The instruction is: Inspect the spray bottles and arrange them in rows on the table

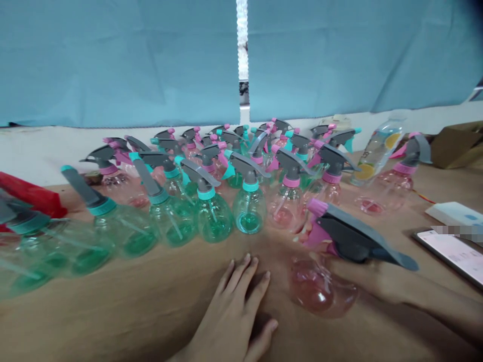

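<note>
My left hand [236,306] lies on the brown tabletop with its fingers stretched out, holding nothing. To its right is a spray bottle [320,286] with a clear pink body, a grey head and a pink nozzle and trigger. My right hand [304,232] is at this bottle's neck, gripping it below the head; most of the hand is hidden behind the bottle. Just beyond my left fingertips stand a green spray bottle [249,211] with a turquoise collar and a pink one [286,206].
Several more green and pink spray bottles [214,216] crowd the table's back and left. A clear drink bottle with lemon pictures [379,148], a phone [453,251], a white box [453,215] and a brown carton [458,146] are at right. Something red [33,196] lies at left.
</note>
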A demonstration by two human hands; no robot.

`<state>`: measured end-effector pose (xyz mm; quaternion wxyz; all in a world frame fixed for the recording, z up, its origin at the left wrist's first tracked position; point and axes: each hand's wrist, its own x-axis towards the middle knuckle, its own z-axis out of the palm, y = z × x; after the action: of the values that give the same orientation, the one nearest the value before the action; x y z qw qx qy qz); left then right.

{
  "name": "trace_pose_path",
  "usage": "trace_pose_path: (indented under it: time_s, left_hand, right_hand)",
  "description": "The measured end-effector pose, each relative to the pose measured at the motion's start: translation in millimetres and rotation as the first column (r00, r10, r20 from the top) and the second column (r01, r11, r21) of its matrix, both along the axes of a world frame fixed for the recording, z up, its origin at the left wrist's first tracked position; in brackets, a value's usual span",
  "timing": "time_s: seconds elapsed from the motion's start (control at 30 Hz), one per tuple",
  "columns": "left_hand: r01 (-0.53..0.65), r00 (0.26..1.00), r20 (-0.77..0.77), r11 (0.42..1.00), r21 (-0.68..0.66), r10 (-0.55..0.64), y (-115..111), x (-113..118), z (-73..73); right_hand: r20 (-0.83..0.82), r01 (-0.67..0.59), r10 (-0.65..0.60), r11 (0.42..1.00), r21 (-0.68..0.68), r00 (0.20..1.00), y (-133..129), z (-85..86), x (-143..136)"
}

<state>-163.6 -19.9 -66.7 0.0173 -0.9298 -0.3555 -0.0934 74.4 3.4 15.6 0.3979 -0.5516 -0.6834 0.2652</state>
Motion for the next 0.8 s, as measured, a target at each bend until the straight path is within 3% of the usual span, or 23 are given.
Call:
trace_pose_path:
  time_s: [0.17,0.3,0.4,0.53,0.8]
  left_hand:
    - [-0.001,1.0,-0.005,1.0,-0.001,0.001,0,0,-0.4]
    - [-0.018,0.999,-0.028,0.999,-0.027,0.018,-2,1,2.8]
    - [-0.016,1.0,-0.023,0.999,-0.035,0.015,-2,2,3.1]
    - [-0.012,1.0,-0.007,1.0,-0.026,0.012,-2,2,2.5]
    - [-0.017,1.0,0.013,1.0,0.0,0.017,-4,2,2.7]
  right_hand:
    - [-0.034,0.045,-0.047,0.997,-0.058,0.998,4,-16.5,4]
    - [-0.09,0.059,-0.061,0.998,-0.016,0.994,7,-29.5,6]
    - [-0.077,0.052,-0.054,0.998,-0.024,0.996,7,-25.1,5]
    - [-0.053,-0.06,0.061,0.998,0.017,0.997,10,-16.5,2]
    - [-0.044,-0.115,0.117,0.993,0.031,0.992,13,-18.2,-1]
